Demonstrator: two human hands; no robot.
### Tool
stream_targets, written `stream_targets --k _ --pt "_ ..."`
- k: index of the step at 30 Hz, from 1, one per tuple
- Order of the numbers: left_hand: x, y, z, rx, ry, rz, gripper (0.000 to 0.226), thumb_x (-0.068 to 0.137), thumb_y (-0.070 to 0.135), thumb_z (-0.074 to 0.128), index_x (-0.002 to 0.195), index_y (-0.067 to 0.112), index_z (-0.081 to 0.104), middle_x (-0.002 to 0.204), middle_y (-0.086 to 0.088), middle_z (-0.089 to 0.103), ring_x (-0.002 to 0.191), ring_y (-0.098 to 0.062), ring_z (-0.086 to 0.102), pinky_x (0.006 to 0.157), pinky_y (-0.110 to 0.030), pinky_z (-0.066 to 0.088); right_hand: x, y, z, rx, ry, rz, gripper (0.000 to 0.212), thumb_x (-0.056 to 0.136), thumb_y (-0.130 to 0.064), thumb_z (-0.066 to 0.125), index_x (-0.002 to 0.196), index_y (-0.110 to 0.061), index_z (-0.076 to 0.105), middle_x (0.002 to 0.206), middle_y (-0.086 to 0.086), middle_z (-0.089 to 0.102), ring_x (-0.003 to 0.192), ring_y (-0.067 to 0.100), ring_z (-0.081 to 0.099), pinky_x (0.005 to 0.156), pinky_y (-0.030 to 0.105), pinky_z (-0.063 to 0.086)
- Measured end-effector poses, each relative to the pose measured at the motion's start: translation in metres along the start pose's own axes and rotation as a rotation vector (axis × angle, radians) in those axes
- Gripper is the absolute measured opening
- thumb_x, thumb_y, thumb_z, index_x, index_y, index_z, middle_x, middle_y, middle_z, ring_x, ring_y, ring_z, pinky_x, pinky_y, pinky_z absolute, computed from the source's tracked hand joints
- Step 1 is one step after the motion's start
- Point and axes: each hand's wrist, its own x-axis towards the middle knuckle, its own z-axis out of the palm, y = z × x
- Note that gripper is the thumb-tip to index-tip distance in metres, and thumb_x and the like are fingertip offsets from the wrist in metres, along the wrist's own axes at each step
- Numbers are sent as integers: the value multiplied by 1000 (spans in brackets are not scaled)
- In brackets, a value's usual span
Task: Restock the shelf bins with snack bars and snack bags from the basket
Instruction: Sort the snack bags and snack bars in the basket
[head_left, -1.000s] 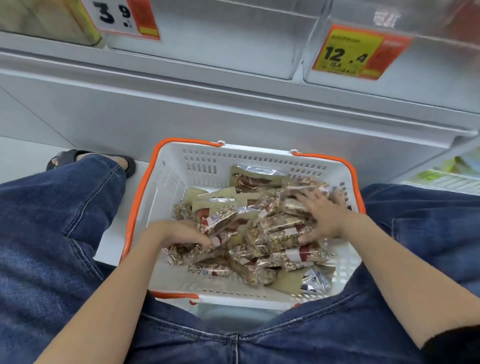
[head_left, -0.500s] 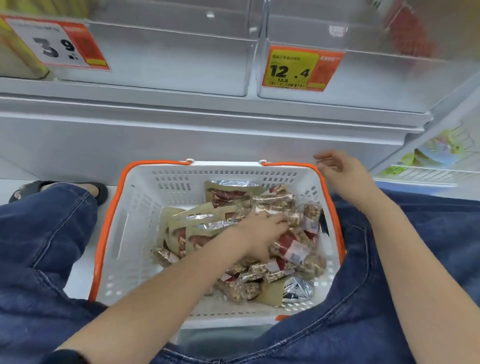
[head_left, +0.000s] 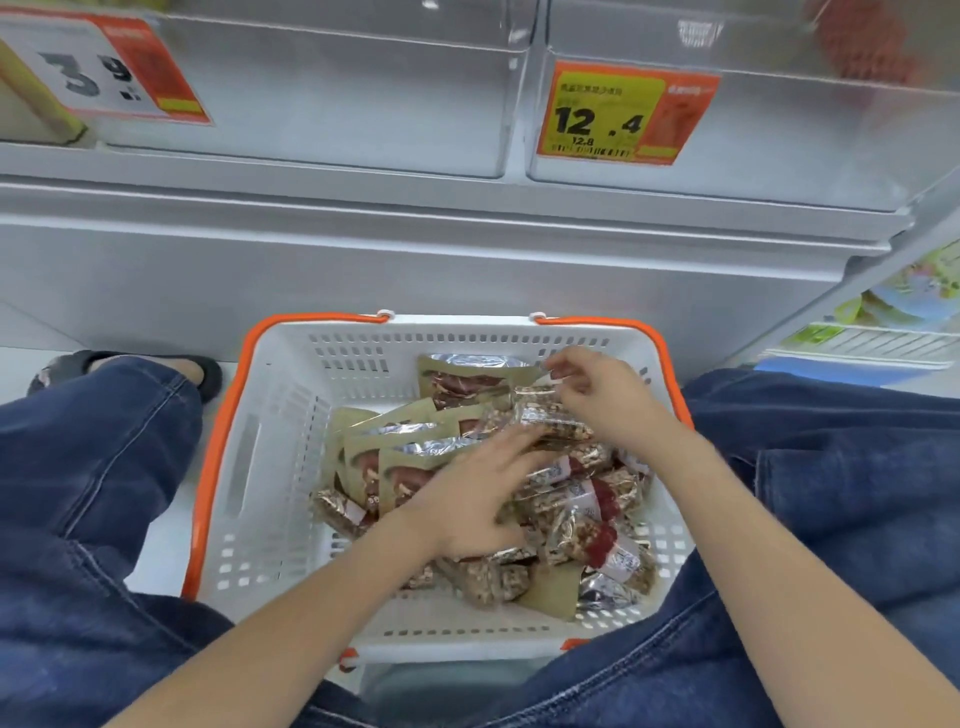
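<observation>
Your basket (head_left: 270, 467) sits directly on the pale floor (head_left: 156, 561), between your knees, its far rim close to the grey base panel (head_left: 363, 270) of the shelving unit. It is white plastic with perforated walls and an orange rim. Your left foot, in a dark sandal (head_left: 67, 366), rests on the same floor just left of the basket's far corner. Above the base panel, the shelf (head_left: 415, 197) carries two clear bins side by side: the left bin (head_left: 337, 104) bears a price tag reading 3.9 (head_left: 104, 73), the right bin (head_left: 805, 135) a yellow-and-orange tag reading 12.4 (head_left: 623, 114).
</observation>
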Motion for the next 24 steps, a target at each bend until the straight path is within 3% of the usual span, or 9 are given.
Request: stream_targets --k 2,5,9,11,13,15,19,21,24 --pt "-28 -30 -4 -60 161 -224 47 82 17 55 128 14 49 143 -5 40 134 -20 35 111 -36 35 2 -16 28 3 -59 -75 30 91 -8 56 118 -19 59 111 -4 63 99 13 59 89 29 50" --pt "-67 -77 -6 -273 305 -723 37 83 5 59 120 5 52 125 -10 51 115 -27 49 93 -30 41 8 -30 74 -82 -221 -145 31 89 -14 61 118 -22 58 114 -1 63 99 15 59 85 36 51" --pt "-100 -119 13 -468 218 -1165 40 78 6 68 114 -1 53 111 -20 61 103 -34 59 86 -40 49 14 -32 128 -180 -439 -145 32 87 -13 63 118 -18 57 113 3 64 95 18 59 84 36 51" --pt "-102 -121 23 -526 126 -1140 42 69 13 74 107 2 58 102 -16 66 99 -33 63 82 -41 52 12 -28 146 -224 -503 -134 37 86 -12 63 121 -20 56 114 3 63 90 16 58 78 29 50" --pt "-99 -120 36 -451 -26 -1041 66 68 17 77 127 6 48 120 -14 56 114 -32 55 92 -34 46 12 -26 157 -307 -536 -160 44 87 -15 63 128 -23 50 117 3 62 87 17 59 67 26 47" --pt "-98 -125 43 -271 -125 -1018 78 74 13 74 140 9 32 138 -14 36 123 -32 45 98 -33 38 16 -27 161 -340 -529 -173 50 88 -15 63 134 -24 45 121 3 60 96 20 61 70 28 48" --pt "-98 -136 44 -90 -237 -976 43 80 19 72 118 11 52 128 -12 44 111 -29 52 92 -33 43 28 -27 165 -304 -519 -143 48 87 -11 59 132 -24 47 116 2 63 98 21 61 78 37 54" --pt "-99 -136 40 -102 -300 -914 38 82 25 70 114 12 55 121 -10 50 109 -28 53 89 -32 43 27 -27 170 -308 -556 -146 42 88 -13 60 127 -24 50 116 1 62 98 21 61 78 40 54" --pt "-102 -137 23 -254 -256 -855 30 72 27 79 89 19 56 95 -1 59 85 -20 56 69 -28 42 22 -29 178 -307 -611 -190 48 87 -15 63 131 -25 46 125 3 58 99 22 60 80 36 52"
